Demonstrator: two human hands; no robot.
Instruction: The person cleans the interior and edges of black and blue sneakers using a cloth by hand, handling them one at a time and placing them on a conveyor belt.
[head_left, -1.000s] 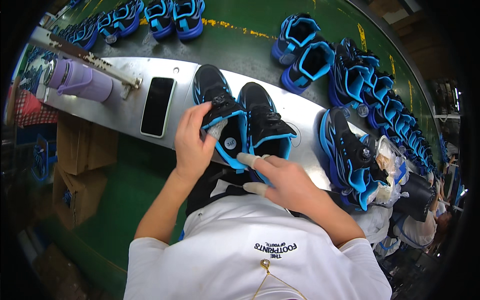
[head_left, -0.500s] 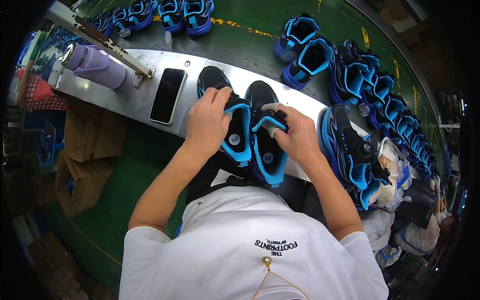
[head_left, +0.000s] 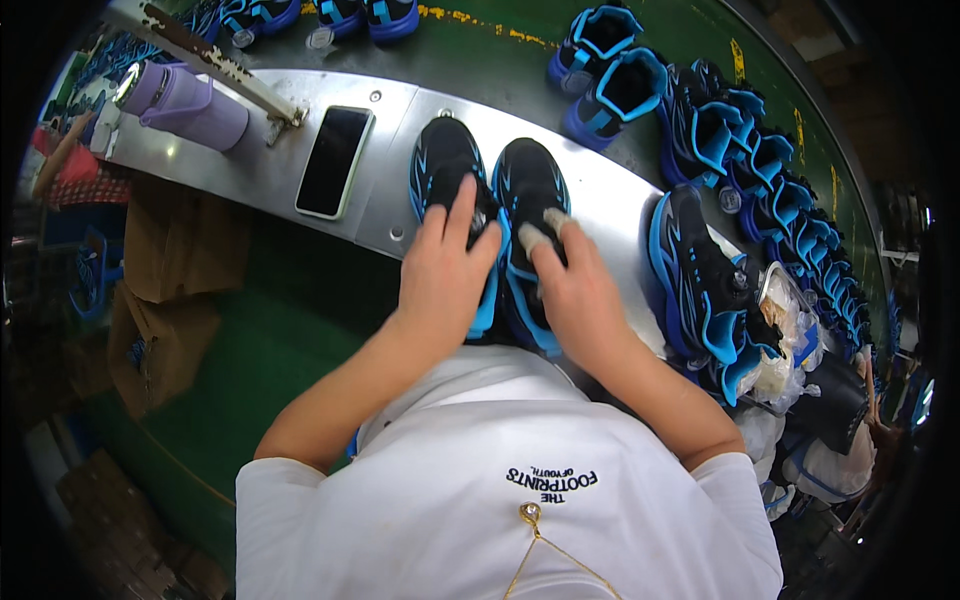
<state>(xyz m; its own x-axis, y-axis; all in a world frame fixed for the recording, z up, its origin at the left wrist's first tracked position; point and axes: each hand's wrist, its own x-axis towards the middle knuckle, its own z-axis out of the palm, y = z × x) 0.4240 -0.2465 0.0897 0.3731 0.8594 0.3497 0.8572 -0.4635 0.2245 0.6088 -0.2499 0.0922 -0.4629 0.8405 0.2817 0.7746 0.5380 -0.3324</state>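
A pair of black sneakers with blue soles and lining stands side by side on the metal ledge, toes pointing away from me. On the upper of the left sneaker (head_left: 443, 155) lies my left hand (head_left: 447, 272), its fingers stretched and apart near the round dial. My right hand (head_left: 582, 285) rests on the tongue area of the right sneaker (head_left: 528, 172). Pale covers sit on two of its fingertips, which are spread; the rest of that hand's fingers are partly hidden. My hands mostly cover the shoe openings.
Left on the metal ledge (head_left: 270, 185) are a phone (head_left: 335, 162) and a purple bottle (head_left: 190, 108), beside a worn metal post (head_left: 215, 65). More sneakers (head_left: 690, 255) stand at right, near a plastic-lined tray (head_left: 785, 310). Others line the green belt (head_left: 480, 50). Cardboard boxes (head_left: 185, 240) sit lower left.
Both hands have let go of the tongues and collars and now lie forward on the uppers. The insole labels seen before are covered. The tongues are pushed down.
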